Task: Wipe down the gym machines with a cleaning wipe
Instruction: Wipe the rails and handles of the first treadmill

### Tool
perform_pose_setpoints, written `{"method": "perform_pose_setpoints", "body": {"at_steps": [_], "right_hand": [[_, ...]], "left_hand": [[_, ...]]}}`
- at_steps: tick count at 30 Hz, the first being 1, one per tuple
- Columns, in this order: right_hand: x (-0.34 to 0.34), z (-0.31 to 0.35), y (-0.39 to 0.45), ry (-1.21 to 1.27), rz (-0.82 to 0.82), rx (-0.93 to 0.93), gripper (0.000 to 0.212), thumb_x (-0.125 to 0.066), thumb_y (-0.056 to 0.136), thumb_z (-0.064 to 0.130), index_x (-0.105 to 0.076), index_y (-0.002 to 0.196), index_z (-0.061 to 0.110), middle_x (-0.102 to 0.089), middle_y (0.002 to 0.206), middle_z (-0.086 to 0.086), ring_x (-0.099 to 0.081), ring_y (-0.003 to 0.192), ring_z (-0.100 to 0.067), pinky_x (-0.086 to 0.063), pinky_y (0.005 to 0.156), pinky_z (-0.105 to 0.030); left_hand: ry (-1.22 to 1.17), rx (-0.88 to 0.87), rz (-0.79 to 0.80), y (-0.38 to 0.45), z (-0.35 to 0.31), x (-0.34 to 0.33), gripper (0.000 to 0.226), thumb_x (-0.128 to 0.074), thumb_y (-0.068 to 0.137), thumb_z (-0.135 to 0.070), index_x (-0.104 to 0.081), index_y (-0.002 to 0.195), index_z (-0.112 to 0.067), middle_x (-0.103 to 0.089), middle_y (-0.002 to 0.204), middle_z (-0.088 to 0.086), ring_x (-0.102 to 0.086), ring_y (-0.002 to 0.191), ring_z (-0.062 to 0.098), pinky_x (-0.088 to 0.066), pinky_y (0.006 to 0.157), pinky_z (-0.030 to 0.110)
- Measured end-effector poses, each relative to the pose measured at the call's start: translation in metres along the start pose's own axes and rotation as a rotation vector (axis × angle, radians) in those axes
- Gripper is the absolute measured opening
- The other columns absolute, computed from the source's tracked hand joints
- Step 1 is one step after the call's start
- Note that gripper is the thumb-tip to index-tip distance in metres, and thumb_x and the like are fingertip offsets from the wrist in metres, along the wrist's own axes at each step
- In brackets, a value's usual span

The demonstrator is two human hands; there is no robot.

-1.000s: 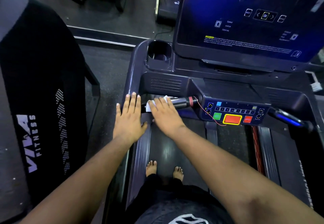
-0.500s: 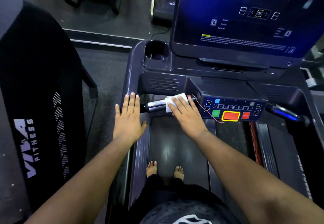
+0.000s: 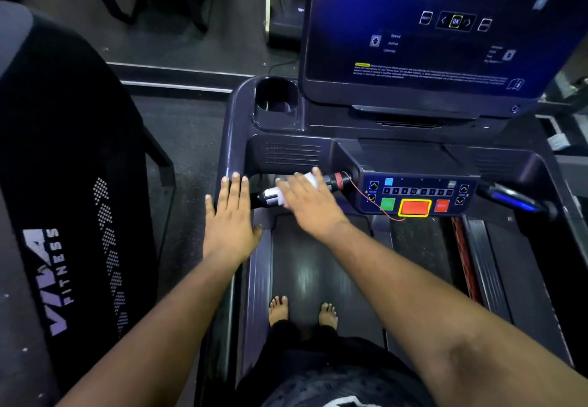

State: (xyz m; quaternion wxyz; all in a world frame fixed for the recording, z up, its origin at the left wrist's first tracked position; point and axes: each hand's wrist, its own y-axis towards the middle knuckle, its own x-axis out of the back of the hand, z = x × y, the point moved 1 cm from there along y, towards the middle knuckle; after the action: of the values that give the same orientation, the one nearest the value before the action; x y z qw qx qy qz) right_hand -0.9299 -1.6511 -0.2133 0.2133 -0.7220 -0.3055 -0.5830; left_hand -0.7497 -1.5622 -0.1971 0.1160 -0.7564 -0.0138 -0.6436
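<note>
While your right hand [image 3: 310,204] presses the wipe [image 3: 310,180] flat-fingered along the handlebar grip [image 3: 270,198], left hand [image 3: 230,225] resting open on the rail [image 3: 229,139], you likely finish this bar next.

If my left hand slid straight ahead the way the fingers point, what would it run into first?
Probably the corner of the treadmill's handrail, which the left hand rests on; farther along that line sits the cup holder. Depth is hard to judge.

The right hand [image 3: 310,202] is motion-blurred and covers most of the white wipe [image 3: 310,180] on the handlebar [image 3: 270,197]. The screen [image 3: 445,24] is cut off at the frame's top, its small print unreadable.
</note>
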Motion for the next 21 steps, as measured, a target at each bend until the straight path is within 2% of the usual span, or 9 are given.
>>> {"method": "perform_pose_setpoints", "body": {"at_steps": [2, 4, 7, 9, 12, 14, 16, 18, 21], "right_hand": [[0.001, -0.021, -0.011, 0.008, 0.036, -0.115, 0.070, -0.064, 0.090, 0.052, -0.048, 0.145, 0.012, -0.055, 0.135, -0.010, -0.050, 0.132, -0.030, -0.023, 0.118, -0.063], [0.003, -0.034, -0.013, -0.015, 0.144, -0.185, 0.078, -0.061, 0.085, 0.066, -0.051, 0.137, 0.009, -0.057, 0.125, -0.012, -0.052, 0.123, -0.033, -0.023, 0.118, -0.063], [0.015, -0.023, 0.013, 0.001, 0.264, -0.149, 0.079, -0.059, 0.076, 0.078, -0.058, 0.119, 0.012, -0.062, 0.107, -0.010, -0.058, 0.105, -0.032, -0.029, 0.116, -0.057], [0.023, 0.001, 0.032, 0.029, 0.288, -0.052, 0.071, -0.063, 0.079, 0.071, -0.055, 0.120, 0.014, -0.062, 0.115, -0.009, -0.058, 0.109, -0.031, -0.034, 0.111, -0.051], [0.021, 0.038, 0.043, 0.047, 0.264, 0.051, 0.044, -0.059, 0.094, 0.038, -0.050, 0.130, 0.014, -0.060, 0.123, -0.010, -0.056, 0.114, -0.032, -0.034, 0.109, -0.051], [0.013, 0.047, 0.033, 0.014, 0.211, 0.111, 0.048, -0.052, 0.094, 0.023, -0.048, 0.140, 0.012, -0.059, 0.127, -0.012, -0.055, 0.117, -0.034, -0.032, 0.114, -0.055], [0.006, 0.036, 0.015, -0.037, 0.128, 0.125, 0.059, -0.049, 0.092, 0.019, -0.040, 0.150, 0.012, -0.052, 0.141, -0.014, -0.049, 0.131, -0.036, -0.029, 0.117, -0.058], [0.006, 0.013, -0.007, -0.070, 0.092, 0.045, 0.061, -0.039, 0.093, 0.015, -0.035, 0.154, 0.012, -0.047, 0.150, -0.015, -0.043, 0.141, -0.035, -0.029, 0.117, -0.060], [0.008, -0.017, -0.021, -0.085, 0.146, -0.087, 0.060, -0.029, 0.092, 0.012, -0.043, 0.150, 0.010, -0.051, 0.146, -0.015, -0.045, 0.140, -0.036, -0.028, 0.117, -0.064]], "left_hand": [[-0.006, 0.005, 0.000, 0.000, 0.001, -0.001, 0.111, -0.066, 0.089, -0.051, 0.007, 0.162, -0.012, 0.011, 0.171, 0.005, 0.011, 0.157, 0.023, -0.009, 0.126, 0.057], [-0.011, 0.007, -0.001, 0.002, 0.000, -0.001, 0.111, -0.066, 0.089, -0.051, 0.008, 0.162, -0.013, 0.011, 0.171, 0.005, 0.011, 0.157, 0.023, -0.010, 0.125, 0.057], [-0.009, 0.005, 0.004, 0.003, 0.000, -0.002, 0.113, -0.066, 0.088, -0.053, 0.010, 0.162, -0.013, 0.012, 0.171, 0.005, 0.011, 0.157, 0.023, -0.010, 0.126, 0.057], [-0.019, 0.002, 0.011, 0.002, 0.000, -0.002, 0.115, -0.068, 0.086, -0.052, 0.010, 0.161, -0.012, 0.012, 0.171, 0.005, 0.011, 0.157, 0.022, -0.010, 0.126, 0.057], [-0.035, -0.003, 0.015, 0.002, 0.001, -0.001, 0.116, -0.071, 0.084, -0.049, 0.006, 0.162, -0.011, 0.010, 0.171, 0.006, 0.010, 0.157, 0.023, -0.010, 0.126, 0.056], [-0.055, -0.002, 0.013, 0.002, 0.002, -0.002, 0.115, -0.072, 0.083, -0.047, 0.005, 0.162, -0.011, 0.009, 0.171, 0.005, 0.011, 0.157, 0.023, -0.010, 0.126, 0.056], [-0.071, -0.008, 0.004, 0.002, 0.003, -0.003, 0.115, -0.072, 0.083, -0.046, 0.004, 0.163, -0.012, 0.009, 0.171, 0.005, 0.012, 0.157, 0.022, -0.009, 0.126, 0.056], [-0.067, -0.012, -0.007, 0.002, 0.003, -0.004, 0.115, -0.071, 0.085, -0.048, 0.005, 0.162, -0.012, 0.010, 0.171, 0.004, 0.013, 0.157, 0.022, -0.009, 0.126, 0.056], [-0.045, -0.007, 0.004, 0.002, 0.001, -0.003, 0.112, -0.065, 0.088, -0.053, 0.008, 0.162, -0.013, 0.013, 0.171, 0.004, 0.015, 0.156, 0.022, -0.007, 0.125, 0.058]]}}
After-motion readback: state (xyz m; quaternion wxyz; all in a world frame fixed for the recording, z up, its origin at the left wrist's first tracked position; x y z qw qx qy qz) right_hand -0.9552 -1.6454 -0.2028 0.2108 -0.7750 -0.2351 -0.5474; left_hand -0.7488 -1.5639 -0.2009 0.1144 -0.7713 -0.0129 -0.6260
